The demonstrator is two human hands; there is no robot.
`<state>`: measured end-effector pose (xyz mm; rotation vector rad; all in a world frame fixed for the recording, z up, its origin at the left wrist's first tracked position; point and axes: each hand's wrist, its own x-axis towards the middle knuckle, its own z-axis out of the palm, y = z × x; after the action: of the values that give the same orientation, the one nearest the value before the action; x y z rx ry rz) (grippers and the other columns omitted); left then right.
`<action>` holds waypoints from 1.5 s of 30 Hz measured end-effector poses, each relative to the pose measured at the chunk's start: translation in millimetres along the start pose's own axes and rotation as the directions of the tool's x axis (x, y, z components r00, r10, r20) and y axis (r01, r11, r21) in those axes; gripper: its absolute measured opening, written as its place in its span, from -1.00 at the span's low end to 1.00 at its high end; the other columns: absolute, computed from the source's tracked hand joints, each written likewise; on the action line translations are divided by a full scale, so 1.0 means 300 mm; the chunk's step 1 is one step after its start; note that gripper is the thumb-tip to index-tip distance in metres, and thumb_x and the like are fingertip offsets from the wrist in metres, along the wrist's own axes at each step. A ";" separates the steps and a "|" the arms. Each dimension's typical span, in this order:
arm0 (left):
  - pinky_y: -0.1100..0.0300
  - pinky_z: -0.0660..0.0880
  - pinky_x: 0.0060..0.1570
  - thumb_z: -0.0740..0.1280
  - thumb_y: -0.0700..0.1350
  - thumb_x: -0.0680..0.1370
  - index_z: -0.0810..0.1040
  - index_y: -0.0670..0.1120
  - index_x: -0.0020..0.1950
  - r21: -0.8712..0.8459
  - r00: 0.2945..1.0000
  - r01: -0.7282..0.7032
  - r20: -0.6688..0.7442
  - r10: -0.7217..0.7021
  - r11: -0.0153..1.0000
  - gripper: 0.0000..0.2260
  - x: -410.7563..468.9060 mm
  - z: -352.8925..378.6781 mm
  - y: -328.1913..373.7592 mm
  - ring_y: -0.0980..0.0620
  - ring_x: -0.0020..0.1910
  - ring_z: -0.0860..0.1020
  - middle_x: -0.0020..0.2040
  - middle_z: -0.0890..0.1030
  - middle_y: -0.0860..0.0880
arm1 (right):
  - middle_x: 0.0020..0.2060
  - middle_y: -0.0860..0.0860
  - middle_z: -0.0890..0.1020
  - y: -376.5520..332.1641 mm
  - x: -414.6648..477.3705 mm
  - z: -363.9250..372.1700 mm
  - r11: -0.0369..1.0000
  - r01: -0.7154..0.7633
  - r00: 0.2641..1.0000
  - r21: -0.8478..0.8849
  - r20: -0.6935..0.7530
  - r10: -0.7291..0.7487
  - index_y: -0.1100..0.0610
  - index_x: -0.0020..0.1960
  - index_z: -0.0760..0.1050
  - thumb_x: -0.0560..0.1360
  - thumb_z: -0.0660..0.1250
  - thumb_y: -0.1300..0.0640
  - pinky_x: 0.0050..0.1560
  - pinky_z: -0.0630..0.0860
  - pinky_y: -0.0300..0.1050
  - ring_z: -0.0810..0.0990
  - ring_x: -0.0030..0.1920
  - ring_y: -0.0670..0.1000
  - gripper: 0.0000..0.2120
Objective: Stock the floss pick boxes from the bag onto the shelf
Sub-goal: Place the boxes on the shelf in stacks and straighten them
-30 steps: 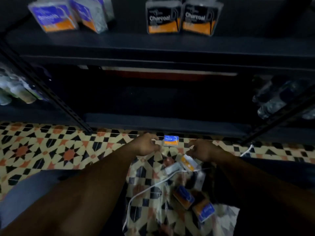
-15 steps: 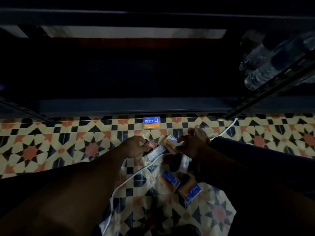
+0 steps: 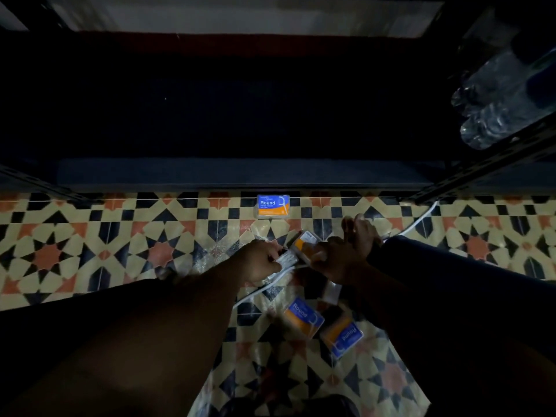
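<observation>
Floss pick box (image 3: 303, 242) between hands at bag (image 3: 355, 374) mouth; left hand (image 3: 260, 261) grips bag edge, right hand (image 3: 343, 255) grip unclear.

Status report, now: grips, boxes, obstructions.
Left grip pinches clear floss pick box; right grip holds orange-white box. Blue-orange Round box on patterned tile floor, unshelved. No obstruction seen.

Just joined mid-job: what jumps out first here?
A lone Round box stands on the patterned floor tiles, just before the dark bottom shelf. Nearer, the left hand and right hand meet over the clear bag at an orange-ended box; two more boxes lie inside.
</observation>
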<state>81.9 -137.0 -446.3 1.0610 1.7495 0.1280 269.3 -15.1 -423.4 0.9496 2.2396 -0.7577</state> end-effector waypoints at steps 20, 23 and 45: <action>0.07 0.49 0.22 0.38 -0.09 0.52 0.55 0.05 0.35 0.167 0.995 -0.080 0.076 0.068 0.983 -0.62 0.029 0.116 -0.060 -0.18 0.27 0.50 0.35 0.42 -0.19 | 0.57 0.13 -0.19 0.026 0.074 0.122 0.991 0.024 0.984 0.131 0.174 -0.046 -0.55 0.31 0.23 0.45 0.23 -0.41 0.49 0.11 0.30 -0.09 0.53 0.32 -0.55; 0.07 0.52 0.04 0.36 -0.12 0.47 0.54 0.13 -0.10 0.057 0.991 -0.108 -0.069 0.111 0.993 -0.87 0.027 0.095 -0.063 -0.12 -0.03 0.56 -0.04 0.56 -0.08 | 0.56 0.10 -0.28 0.027 0.075 0.115 0.998 0.007 0.991 0.055 0.134 -0.014 -0.41 0.47 0.08 0.55 0.09 -0.36 0.48 0.14 0.25 -0.10 0.53 0.28 -0.49; 0.16 0.38 -0.23 0.27 -0.22 0.55 0.29 0.28 0.30 -0.080 0.978 -0.014 -0.206 -0.003 0.997 -0.52 0.003 0.041 -0.032 -0.05 -0.17 0.53 0.10 0.49 -0.08 | 0.21 0.09 0.54 -0.020 0.131 0.057 0.997 -0.055 0.971 0.058 -0.227 0.067 0.01 0.38 0.12 0.56 0.22 0.03 -0.07 0.51 0.01 0.63 0.03 0.19 -0.55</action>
<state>86.1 -146.9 -457.6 1.0225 1.9104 0.3197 247.0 -13.2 -460.6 1.1782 2.3843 -0.7115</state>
